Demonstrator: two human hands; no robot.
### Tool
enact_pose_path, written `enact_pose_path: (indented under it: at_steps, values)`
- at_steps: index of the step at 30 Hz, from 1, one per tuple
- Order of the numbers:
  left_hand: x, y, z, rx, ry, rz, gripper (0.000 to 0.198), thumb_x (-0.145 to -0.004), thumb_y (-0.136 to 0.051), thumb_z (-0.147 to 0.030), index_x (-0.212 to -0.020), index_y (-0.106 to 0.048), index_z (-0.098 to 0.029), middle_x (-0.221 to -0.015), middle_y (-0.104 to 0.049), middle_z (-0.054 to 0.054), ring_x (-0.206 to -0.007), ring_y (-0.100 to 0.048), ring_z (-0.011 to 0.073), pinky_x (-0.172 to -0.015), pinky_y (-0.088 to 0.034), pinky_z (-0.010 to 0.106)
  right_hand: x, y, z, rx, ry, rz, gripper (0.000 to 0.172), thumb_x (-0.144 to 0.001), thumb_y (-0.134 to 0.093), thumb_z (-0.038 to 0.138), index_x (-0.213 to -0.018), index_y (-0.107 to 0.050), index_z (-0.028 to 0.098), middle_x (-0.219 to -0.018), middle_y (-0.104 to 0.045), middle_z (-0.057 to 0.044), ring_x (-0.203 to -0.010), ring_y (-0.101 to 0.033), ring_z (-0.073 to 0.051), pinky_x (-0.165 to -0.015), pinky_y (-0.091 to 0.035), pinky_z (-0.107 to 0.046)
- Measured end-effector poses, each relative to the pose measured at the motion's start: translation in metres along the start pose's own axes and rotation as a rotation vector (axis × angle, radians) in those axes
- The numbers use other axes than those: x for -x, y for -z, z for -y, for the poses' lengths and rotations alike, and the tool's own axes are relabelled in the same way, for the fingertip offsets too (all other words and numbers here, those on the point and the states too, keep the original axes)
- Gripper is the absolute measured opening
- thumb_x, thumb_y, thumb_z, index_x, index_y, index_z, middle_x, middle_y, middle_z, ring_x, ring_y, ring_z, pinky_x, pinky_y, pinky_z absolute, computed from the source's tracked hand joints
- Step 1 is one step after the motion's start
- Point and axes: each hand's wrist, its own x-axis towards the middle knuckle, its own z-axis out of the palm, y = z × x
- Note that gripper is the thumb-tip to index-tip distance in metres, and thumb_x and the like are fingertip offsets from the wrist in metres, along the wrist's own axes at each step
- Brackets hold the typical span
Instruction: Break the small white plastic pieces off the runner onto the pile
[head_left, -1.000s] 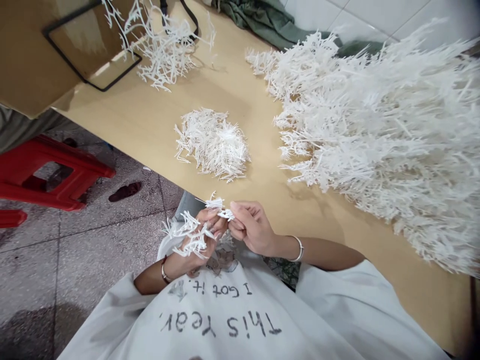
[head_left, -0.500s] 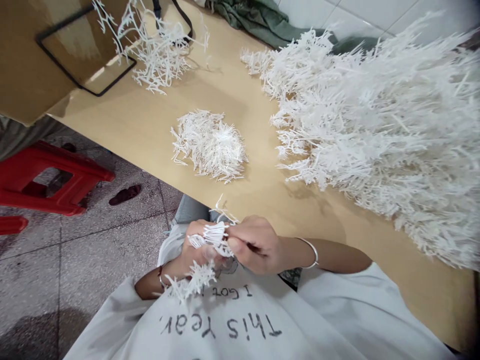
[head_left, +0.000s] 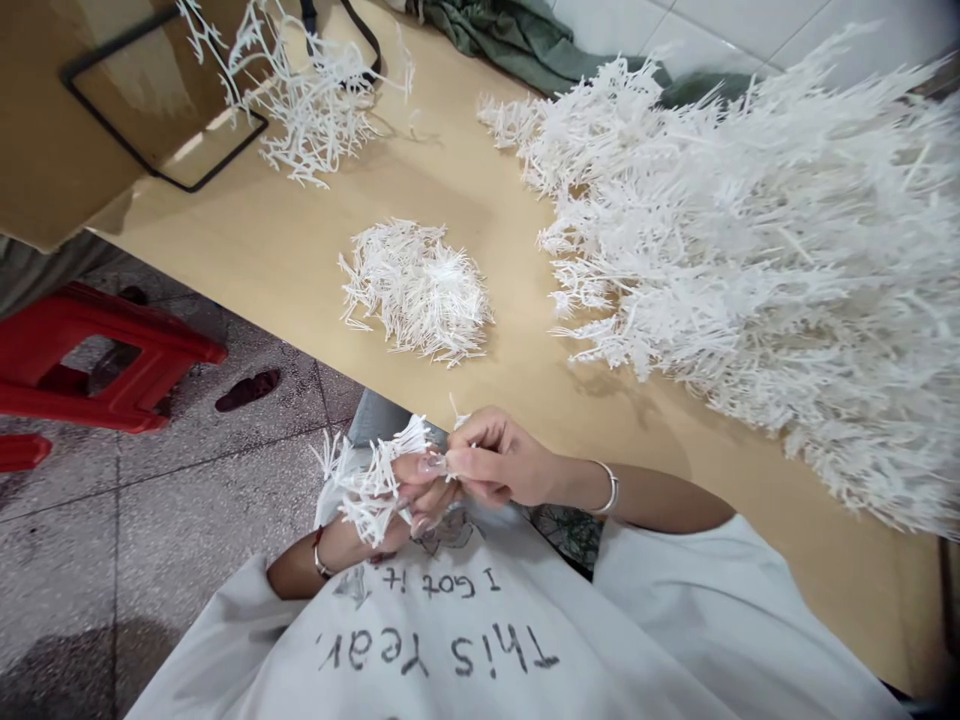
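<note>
Close in front of my shirt, my left hand (head_left: 424, 495) is closed around a bunch of white branching plastic-looking sprigs (head_left: 371, 490), whose thin tips fan out to the left over the fingers and wrist. My right hand (head_left: 499, 460) meets it at the left fingertips, thumb and forefinger pinched on a thin white piece; a short strand (head_left: 457, 412) sticks up behind them. The fingers cover most of that piece. Beyond the hands, on the table (head_left: 300, 280), lies a small pile of short white strands (head_left: 420, 290).
A large heap of white sprigs (head_left: 750, 230) covers the table's right side. At the back left lie tangled white stems (head_left: 319, 120), near a cardboard box (head_left: 45, 120) and black wire frame (head_left: 199, 187). Green cloth (head_left: 502, 40) lies by the tiled wall. A red stool (head_left: 105, 350) stands at left.
The sprigs in my left hand have turned, their tips now spreading left over the hand. My right hand has shifted slightly up, its pinch now at the left fingertips.
</note>
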Motion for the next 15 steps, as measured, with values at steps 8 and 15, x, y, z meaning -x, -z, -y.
enact_pose_path:
  at_steps: [8, 15]
  values:
    - [-0.006, -0.008, 0.002, 0.514, 0.16, 0.07, 0.054, -0.075, -0.05, -0.024, -0.035, -0.013, -0.019, -0.026, -0.014, -0.008, -0.019, -0.017, 0.0037, -0.033, -0.025, 0.02, -0.004, -0.008, -0.008, -0.319, -0.044, -0.134, 0.044, -0.082, -0.062, 0.036, -0.051, -0.04, 0.015, -0.038, -0.024, 0.012, -0.028, -0.018, 0.0, -0.028, -0.014, -0.013]
    - [-0.019, -0.006, -0.008, 0.544, 0.089, -0.076, 0.052, -0.084, -0.04, -0.025, -0.039, -0.014, -0.02, -0.029, -0.006, -0.01, -0.02, -0.003, 0.0027, -0.026, -0.019, 0.018, -0.014, -0.027, -0.003, -0.222, 0.133, -0.415, 0.047, -0.081, -0.061, 0.04, -0.05, -0.035, 0.016, -0.038, -0.024, 0.011, -0.028, -0.02, 0.001, -0.031, -0.013, -0.013]
